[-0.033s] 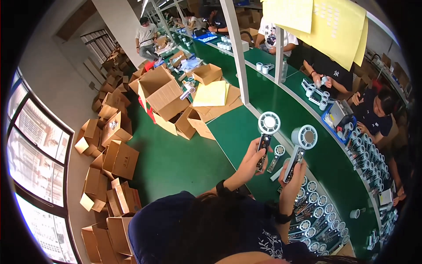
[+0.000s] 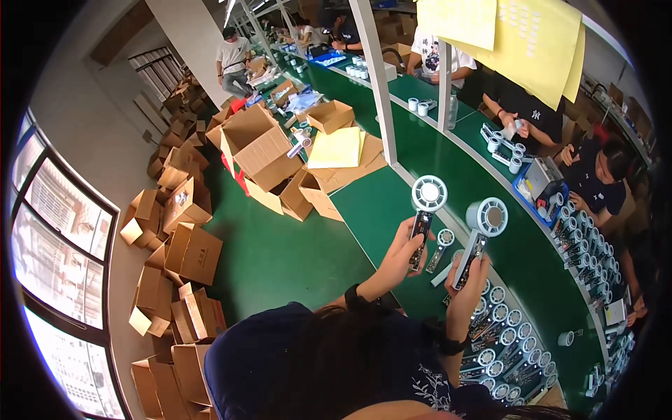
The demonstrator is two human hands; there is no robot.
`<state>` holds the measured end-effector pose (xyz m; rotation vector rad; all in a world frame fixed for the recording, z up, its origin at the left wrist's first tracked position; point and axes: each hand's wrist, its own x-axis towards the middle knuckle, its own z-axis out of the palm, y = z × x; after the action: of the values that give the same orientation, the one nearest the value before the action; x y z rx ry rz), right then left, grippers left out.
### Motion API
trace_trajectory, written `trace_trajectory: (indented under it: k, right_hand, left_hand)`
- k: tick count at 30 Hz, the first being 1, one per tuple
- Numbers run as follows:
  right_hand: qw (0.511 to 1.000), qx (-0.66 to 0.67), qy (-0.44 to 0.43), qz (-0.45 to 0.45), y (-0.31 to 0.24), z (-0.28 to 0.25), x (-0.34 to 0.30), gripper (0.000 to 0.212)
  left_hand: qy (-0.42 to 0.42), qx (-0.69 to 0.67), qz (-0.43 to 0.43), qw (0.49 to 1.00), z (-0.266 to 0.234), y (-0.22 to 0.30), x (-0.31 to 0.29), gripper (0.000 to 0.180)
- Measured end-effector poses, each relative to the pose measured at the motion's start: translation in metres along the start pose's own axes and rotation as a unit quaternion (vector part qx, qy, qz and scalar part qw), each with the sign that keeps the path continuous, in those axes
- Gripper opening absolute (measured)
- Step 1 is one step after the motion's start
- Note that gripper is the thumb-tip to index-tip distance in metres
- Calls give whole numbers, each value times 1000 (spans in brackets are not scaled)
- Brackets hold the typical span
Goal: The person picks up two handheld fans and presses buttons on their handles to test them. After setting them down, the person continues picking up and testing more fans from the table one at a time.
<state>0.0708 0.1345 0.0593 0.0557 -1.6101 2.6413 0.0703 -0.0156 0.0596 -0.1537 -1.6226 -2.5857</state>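
1. Left hand (image 2: 400, 253), right of centre in the frame: fingers closed around the handle of a handheld fan (image 2: 423, 222), round pale head up, circuit board exposed.
2. Right hand (image 2: 467, 281), just right of it: gripping a second fan (image 2: 477, 241), tilted, its handle's board also showing.
3. Between them, a smaller-looking fan (image 2: 441, 250) lies on the green bench (image 2: 364, 203).
4. Writing: yellow sheets (image 2: 539, 49), upper right, carry rows of pale marks too small to read; a carton (image 2: 192, 253), left, has dark printed characters; a co-worker's dark shirt (image 2: 521, 105), upper right, bears a pale letter emblem.
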Motion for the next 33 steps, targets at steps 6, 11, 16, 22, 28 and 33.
trace_trajectory:
  k: [6,11,16,22,28,33]
  right_hand:
    - [999,3,45,15,-8,-14,7,24]
    - [997,-2,71,23,-9,-24,4,23]
    - [993,-9,117,10,-9,-21,11,24]
    - [995,-33,87,21,-4,-28,9,22]
    - [988,-69,135,41,-4,-18,3,22]
    - [987,-97,124,21,9,-21,9,24]
  left_hand:
    - [-24,7,-8,1000,11,0,10,36]
    - [-16,70,54,996,7,-16,18,36]
    - [8,68,25,997,1,-31,28,36]
    - [19,89,36,995,4,-31,34,36]
    - [-11,-13,4,1000,8,-33,34,36]
    - [-32,-86,-20,996,7,-38,44,35]
